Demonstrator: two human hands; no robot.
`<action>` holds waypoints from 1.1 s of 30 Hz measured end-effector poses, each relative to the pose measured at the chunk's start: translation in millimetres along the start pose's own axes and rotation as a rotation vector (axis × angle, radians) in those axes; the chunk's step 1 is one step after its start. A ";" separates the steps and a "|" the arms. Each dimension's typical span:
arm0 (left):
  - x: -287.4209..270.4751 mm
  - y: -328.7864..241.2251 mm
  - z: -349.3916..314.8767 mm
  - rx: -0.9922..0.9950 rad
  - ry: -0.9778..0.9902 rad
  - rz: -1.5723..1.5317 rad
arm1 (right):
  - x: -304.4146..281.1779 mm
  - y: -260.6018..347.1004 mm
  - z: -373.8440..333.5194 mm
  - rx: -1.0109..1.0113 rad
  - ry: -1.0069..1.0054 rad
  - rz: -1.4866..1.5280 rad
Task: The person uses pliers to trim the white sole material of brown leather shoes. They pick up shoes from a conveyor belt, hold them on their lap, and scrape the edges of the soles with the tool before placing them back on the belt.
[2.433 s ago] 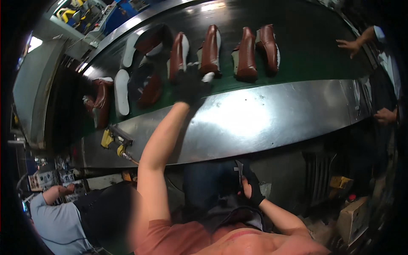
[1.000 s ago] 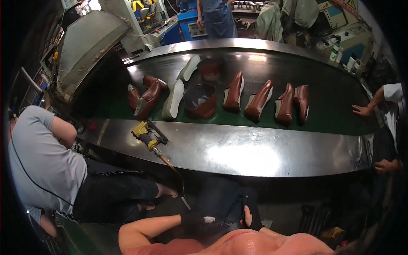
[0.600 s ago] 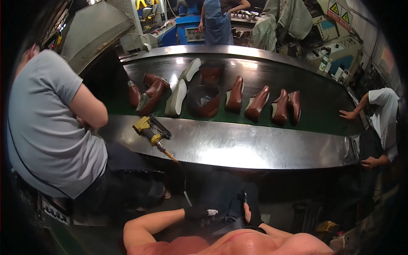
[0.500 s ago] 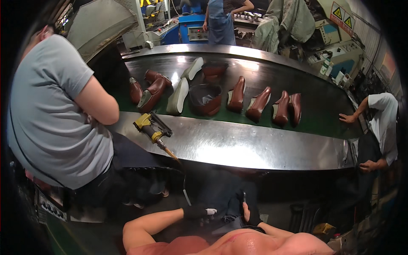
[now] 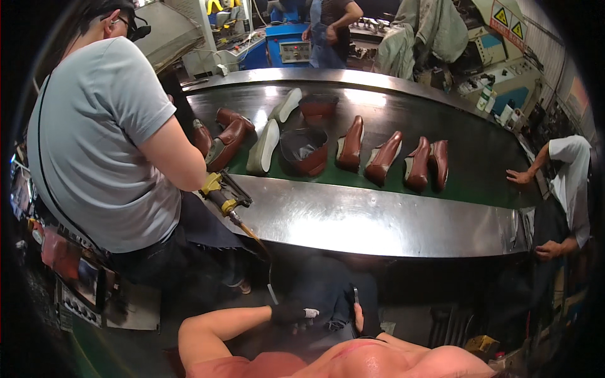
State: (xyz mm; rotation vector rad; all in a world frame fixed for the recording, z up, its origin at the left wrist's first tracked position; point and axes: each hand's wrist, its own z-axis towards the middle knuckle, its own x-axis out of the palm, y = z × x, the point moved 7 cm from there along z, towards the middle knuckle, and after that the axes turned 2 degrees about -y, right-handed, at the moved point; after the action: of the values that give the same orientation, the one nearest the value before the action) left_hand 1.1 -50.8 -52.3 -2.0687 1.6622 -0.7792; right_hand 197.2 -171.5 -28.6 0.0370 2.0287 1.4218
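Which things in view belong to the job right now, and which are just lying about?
Likely the job's:
slim object in the right hand
brown shoes on the dark belt

Seemingly just lying about:
yellow-and-black air tool on the metal ledge
bottles beyond the belt

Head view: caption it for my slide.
Left hand low, right hand holding a slim object, before brown shoes on a table.
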 end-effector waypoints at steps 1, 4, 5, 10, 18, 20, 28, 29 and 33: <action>5.6 -22.2 -12.5 0.015 0.001 0.030 | -4.3 0.1 0.0 0.008 0.010 0.000; -1.1 -18.6 2.2 0.136 0.012 0.099 | -14.2 11.7 -2.2 0.039 0.122 0.021; -5.0 -13.0 14.0 0.176 0.015 0.141 | -28.0 22.7 2.2 0.032 0.144 0.020; 4.8 -3.3 13.6 0.034 0.015 -0.021 | -124.1 101.4 74.7 -0.403 -0.235 -0.424; -7.6 8.7 22.4 0.038 0.014 0.050 | -162.0 53.2 159.8 -0.263 -0.346 -1.099; -7.4 14.8 20.1 0.037 0.014 0.015 | -154.0 55.3 160.2 -0.250 -0.344 -1.123; -8.4 -0.2 -3.5 0.028 0.055 0.040 | -142.2 75.0 140.9 -0.370 -0.420 -1.094; -9.0 -4.1 -7.1 0.003 0.066 0.053 | -138.2 81.8 126.0 -0.501 -0.465 -1.103; -9.6 26.0 17.2 0.075 0.026 0.017 | -81.6 78.8 39.0 -0.723 -0.442 -0.578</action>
State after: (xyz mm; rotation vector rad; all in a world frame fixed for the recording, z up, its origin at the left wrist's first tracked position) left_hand -9.4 -48.5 -83.1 -1.9989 1.6364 -0.8528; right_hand 255.5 -137.4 70.5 -0.4624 0.9770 1.4992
